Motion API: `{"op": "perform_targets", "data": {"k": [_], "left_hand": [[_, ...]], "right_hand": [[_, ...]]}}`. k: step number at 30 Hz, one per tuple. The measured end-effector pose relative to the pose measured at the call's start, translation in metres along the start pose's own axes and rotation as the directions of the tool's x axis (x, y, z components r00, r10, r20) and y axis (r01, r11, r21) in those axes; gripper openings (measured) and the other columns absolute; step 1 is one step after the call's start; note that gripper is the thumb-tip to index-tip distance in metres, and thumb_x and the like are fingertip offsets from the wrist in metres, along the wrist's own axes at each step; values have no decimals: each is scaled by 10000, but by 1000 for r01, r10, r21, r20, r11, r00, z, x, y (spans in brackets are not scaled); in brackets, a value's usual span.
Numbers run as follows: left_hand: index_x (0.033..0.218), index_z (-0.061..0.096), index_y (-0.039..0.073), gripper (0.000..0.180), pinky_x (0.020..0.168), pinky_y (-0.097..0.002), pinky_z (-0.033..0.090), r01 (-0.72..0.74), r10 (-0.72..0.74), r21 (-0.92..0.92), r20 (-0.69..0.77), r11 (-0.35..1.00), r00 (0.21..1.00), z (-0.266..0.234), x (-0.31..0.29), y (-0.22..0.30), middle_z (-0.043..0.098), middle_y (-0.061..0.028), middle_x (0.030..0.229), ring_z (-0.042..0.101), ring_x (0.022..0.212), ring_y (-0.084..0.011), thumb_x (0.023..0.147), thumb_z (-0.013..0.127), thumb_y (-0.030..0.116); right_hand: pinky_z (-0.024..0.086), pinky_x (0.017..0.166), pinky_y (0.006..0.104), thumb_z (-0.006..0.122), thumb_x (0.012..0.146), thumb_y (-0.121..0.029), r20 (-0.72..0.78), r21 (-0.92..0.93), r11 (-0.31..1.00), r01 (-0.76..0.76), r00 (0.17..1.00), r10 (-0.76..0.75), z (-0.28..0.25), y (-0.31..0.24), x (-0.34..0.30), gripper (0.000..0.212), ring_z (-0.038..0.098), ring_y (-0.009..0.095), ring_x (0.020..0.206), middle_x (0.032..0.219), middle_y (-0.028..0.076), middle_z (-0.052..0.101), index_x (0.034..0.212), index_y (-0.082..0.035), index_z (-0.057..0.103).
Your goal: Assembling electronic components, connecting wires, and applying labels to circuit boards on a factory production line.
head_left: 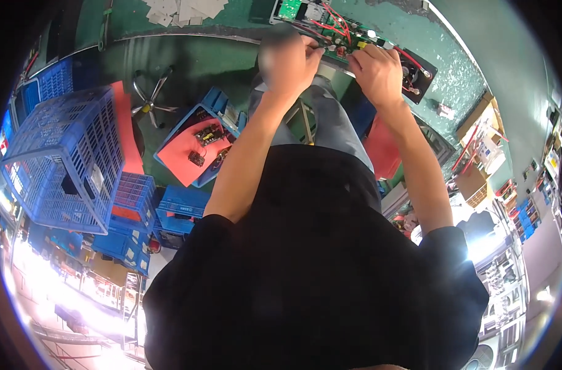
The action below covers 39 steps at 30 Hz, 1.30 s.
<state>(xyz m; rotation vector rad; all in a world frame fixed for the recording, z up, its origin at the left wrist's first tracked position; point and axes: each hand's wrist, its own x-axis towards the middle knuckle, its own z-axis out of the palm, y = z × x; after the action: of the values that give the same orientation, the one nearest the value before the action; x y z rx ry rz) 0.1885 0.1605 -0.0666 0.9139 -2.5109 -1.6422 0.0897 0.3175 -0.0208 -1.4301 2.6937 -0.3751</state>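
A green circuit board assembly [340, 50] with red wires lies at the front edge of the green workbench, between my hands. My left hand [297, 68] is closed at the board's left part, thumb and fingers drawn together. A blurred patch covers some of that hand, and what it pinches is too small to tell. My right hand [379, 73] has its fingers curled down onto the board's right part, beside a small yellow component [362, 45]. Whatever lies under those fingertips is hidden. A black panel with a round opening [414, 77] sits just right of this hand, with red leads running to it.
White sheet pieces [185, 9] lie on the bench at the far left. Below it stand a blue bin [216, 102] with red sheets and boards, a large blue crate [65, 154] and a chair base [149, 106]. A cardboard box [478, 120] is at the right.
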Motion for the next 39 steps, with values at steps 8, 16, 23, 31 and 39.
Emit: {"op": "perform_targets", "data": {"k": [8,16,23,31,39], "left_hand": [[869,679,61,192,609,-330,493,19,-19,6,40,1000,999,-4,4,1,705,-66,759,672,674,-228,786,704,232],[847,678,57,190,612,-338,497,-7,8,-16,27,1000,1000,-4,4,2,698,-75,756,674,684,-231,770,716,227],[842,675,52,177,623,-346,502,5,-3,-31,38,1000,999,-3,2,1,702,-77,781,676,700,-244,773,712,212],[857,676,54,180,615,-371,501,-15,15,-1,57,1000,998,-3,6,-4,696,-92,776,670,705,-274,773,710,208],[879,639,55,226,645,-407,502,-106,102,42,78,993,992,-4,5,-10,689,-104,802,663,744,-304,780,718,242]], "right_hand": [[419,647,350,676,794,-171,175,33,988,154,972,-157,-13,8,17,121,572,226,695,721,44,525,739,-85,610],[425,660,343,679,775,-134,168,116,971,207,960,-225,-10,17,16,112,550,224,685,733,42,513,750,-80,584],[418,669,329,691,750,-131,175,60,980,187,965,-195,-10,12,15,126,556,202,686,736,30,508,736,-90,573],[370,796,408,784,684,-268,101,-172,984,-42,993,60,-18,-7,27,393,523,252,940,983,14,544,996,-142,581],[374,859,465,790,676,-433,91,-159,983,-88,991,103,-19,9,24,623,489,304,1033,1124,79,525,1154,-113,553]]}}
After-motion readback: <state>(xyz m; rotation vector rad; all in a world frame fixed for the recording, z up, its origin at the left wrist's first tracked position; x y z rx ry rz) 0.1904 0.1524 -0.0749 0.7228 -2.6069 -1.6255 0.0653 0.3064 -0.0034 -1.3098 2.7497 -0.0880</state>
